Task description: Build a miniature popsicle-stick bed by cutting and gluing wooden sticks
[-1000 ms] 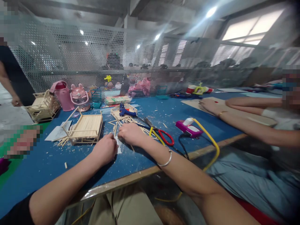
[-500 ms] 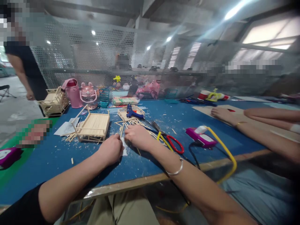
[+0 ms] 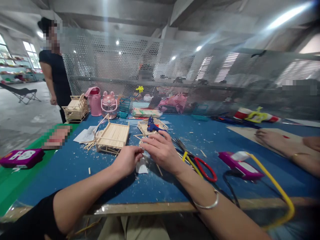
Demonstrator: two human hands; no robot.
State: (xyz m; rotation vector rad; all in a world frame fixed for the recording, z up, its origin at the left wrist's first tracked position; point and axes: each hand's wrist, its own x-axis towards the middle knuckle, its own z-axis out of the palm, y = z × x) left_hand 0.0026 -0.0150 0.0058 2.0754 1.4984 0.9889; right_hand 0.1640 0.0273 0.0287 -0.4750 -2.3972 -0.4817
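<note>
Stick bed [image 3: 113, 137] w/ slats [image 3: 116, 133] running away & rt; L hand [image 3: 127, 160] pinched, contents unclear, R hand [image 3: 163, 152] wide.

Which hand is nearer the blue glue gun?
Right. The right hand is just on the near side of the blue glue gun; the left hand is farther off, nearer the person and leftward.

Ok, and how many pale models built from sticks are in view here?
3: a railed model just beyond the left hand, a second model farther left beside the pink jug, and a third model partly covered by the blue glue gun. Others may be hidden.
</note>
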